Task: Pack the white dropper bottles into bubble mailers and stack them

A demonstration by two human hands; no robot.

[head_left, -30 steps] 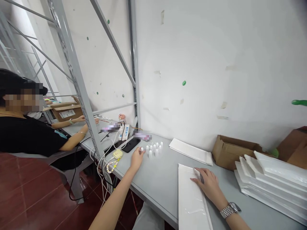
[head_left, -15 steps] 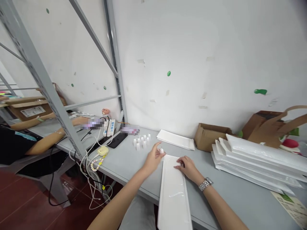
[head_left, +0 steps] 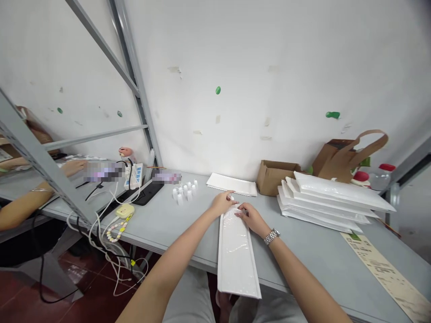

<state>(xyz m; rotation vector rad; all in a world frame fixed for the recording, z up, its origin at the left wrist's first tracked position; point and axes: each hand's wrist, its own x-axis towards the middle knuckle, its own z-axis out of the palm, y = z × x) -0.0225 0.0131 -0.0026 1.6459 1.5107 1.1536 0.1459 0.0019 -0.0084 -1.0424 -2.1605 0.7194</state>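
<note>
A long white plastic-wrapped package [head_left: 237,258] lies on the grey table [head_left: 198,224], its far end between my hands. My left hand [head_left: 222,202] pinches a small white cap [head_left: 231,198] at the fingertips, just beyond the package's far end. My right hand [head_left: 251,219] rests its fingertips on the package's far right corner. A cluster of several upright white caps [head_left: 183,192] stands farther left on the table, apart from both hands.
A stack of white packages [head_left: 319,202] lies to the right, with a flat white package [head_left: 232,184] and a cardboard box [head_left: 272,177] behind. Cables, a power strip [head_left: 134,176] and a black tablet [head_left: 148,194] sit left. A co-worker's hand [head_left: 72,167] shows beyond the shelf upright [head_left: 40,161].
My left hand has carried the small cap from the cluster over to the package's far end. My right hand has shifted to that end too. The view has swung to the right.
</note>
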